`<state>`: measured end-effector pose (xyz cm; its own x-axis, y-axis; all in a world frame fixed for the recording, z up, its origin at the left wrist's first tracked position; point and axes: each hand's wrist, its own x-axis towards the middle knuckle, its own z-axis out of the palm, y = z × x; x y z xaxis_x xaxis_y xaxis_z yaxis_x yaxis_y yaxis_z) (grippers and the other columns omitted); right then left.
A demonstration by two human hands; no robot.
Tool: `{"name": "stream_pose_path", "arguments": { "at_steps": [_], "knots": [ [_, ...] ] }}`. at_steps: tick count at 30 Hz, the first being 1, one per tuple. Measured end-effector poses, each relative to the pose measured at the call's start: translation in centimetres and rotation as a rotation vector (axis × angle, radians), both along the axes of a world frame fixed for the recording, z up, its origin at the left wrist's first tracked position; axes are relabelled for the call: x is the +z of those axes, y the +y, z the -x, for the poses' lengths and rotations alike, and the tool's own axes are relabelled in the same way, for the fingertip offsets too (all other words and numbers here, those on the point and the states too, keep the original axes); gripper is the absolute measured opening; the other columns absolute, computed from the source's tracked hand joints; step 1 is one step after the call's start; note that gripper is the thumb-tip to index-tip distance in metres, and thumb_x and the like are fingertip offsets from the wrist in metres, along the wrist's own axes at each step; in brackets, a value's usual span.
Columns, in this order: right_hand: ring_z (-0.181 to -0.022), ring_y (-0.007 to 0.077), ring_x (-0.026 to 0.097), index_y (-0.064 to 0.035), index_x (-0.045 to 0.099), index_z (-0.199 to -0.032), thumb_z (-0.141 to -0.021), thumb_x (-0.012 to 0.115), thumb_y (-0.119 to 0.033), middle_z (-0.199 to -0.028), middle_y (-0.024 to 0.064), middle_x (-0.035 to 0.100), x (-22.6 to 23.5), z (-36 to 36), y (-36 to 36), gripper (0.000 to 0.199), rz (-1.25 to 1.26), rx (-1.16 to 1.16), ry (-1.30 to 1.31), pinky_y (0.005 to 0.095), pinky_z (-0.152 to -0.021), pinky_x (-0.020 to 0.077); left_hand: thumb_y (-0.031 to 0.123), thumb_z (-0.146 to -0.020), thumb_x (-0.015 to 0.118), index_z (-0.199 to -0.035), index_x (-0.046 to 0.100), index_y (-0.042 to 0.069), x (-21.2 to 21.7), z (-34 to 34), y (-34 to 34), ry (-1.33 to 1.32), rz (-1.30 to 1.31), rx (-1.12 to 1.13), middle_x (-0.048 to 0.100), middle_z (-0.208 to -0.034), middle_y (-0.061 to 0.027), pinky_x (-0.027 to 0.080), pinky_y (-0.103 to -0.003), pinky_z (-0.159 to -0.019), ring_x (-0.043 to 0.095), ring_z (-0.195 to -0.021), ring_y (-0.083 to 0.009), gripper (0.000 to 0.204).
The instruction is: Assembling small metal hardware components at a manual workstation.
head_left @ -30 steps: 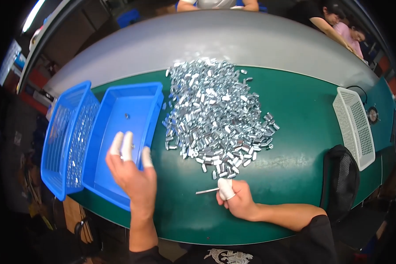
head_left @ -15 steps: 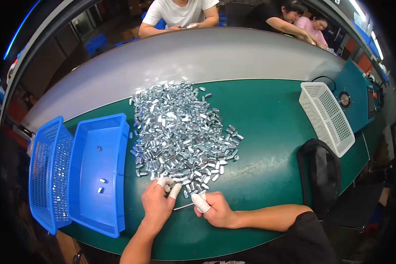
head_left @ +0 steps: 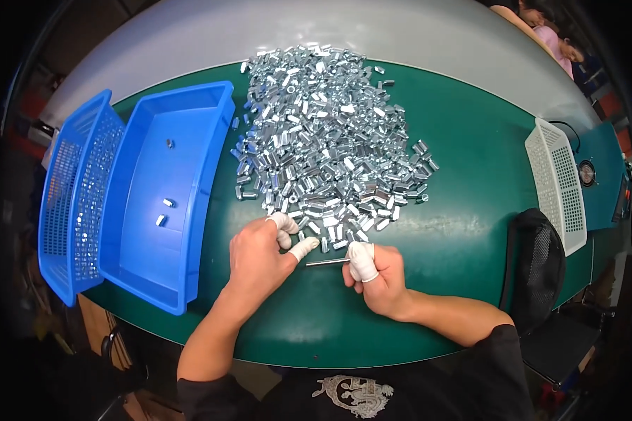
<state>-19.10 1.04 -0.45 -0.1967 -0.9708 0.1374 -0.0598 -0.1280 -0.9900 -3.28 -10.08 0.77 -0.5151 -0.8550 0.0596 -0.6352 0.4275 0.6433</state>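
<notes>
Right-hand fingers (head_left: 363, 262) pinch a thin rod (head_left: 326, 262), best held steady, while left-hand fingers (head_left: 305, 248), parted beside the metal pieces (head_left: 330, 147) heaped on the desk (head_left: 463, 242), should single out one piece.

A black shirt (head_left: 442, 384) — ornate pale-grey print (head_left: 354, 395) on the front — and white finger covers (head_left: 362, 262), left and right.

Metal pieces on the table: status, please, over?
Left hand at near edge of metal pieces. Right hand gripping thin metal rod. Pieces heaped on green table; nothing visibly blocking hands.
</notes>
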Motion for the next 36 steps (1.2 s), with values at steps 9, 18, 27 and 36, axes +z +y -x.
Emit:
{"name": "stream_pose_path", "arguments": {
  "at_steps": [9,18,27,36],
  "knots": [
    [-0.042,0.0058,0.042,-0.0046,0.045,-0.064,-0.098,0.039,-0.023,-0.054,0.0029,0.052,-0.4,0.4,0.2,0.039,-0.063,-0.024,-0.057,0.0212,-0.04,0.0326,0.003,-0.075,0.065,-0.096,0.064,0.0,0.3,-0.3,0.4,0.26,0.007,-0.106,0.06,-0.071,-0.0066,0.047,-0.026,-0.059,0.057,-0.062,-0.0139,0.021],
    [-0.043,0.0053,0.041,-0.0029,0.051,-0.073,-0.099,0.038,-0.026,-0.056,0.0025,0.052,-0.5,0.4,0.3,0.037,-0.095,-0.107,-0.153,0.0205,-0.041,0.0322,0.005,-0.088,0.057,-0.103,0.062,-0.004,0.6,-0.2,1.6,0.766,-0.637,-0.152,0.063,-0.089,-0.0088,0.049,-0.027,-0.068,0.059,-0.073,-0.0136,0.018],
    [-0.045,0.0051,0.041,-0.0035,0.052,-0.074,-0.098,0.039,-0.028,-0.058,0.0021,0.052,-0.1,0.5,0.3,0.037,-0.114,-0.163,-0.21,0.0198,-0.041,0.0319,0.0,-0.084,0.061,-0.103,0.06,-0.004,0.1,0.0,1.4,0.819,-0.629,-0.141,0.063,-0.088,-0.0082,0.05,-0.026,-0.07,0.06,-0.076,-0.0135,0.019],
    [-0.046,0.0052,0.038,-0.005,0.047,-0.062,-0.098,0.04,-0.027,-0.054,-0.0009,0.047,-0.4,0.4,0.3,0.043,-0.112,-0.092,-0.182,0.0223,-0.043,0.0305,-0.004,-0.083,0.059,-0.1,0.062,-0.004,0.2,-0.2,1.9,0.601,-0.488,-0.242,0.064,-0.087,-0.0105,0.052,-0.027,-0.07,0.064,-0.077,-0.0162,0.017]
  ]
}}
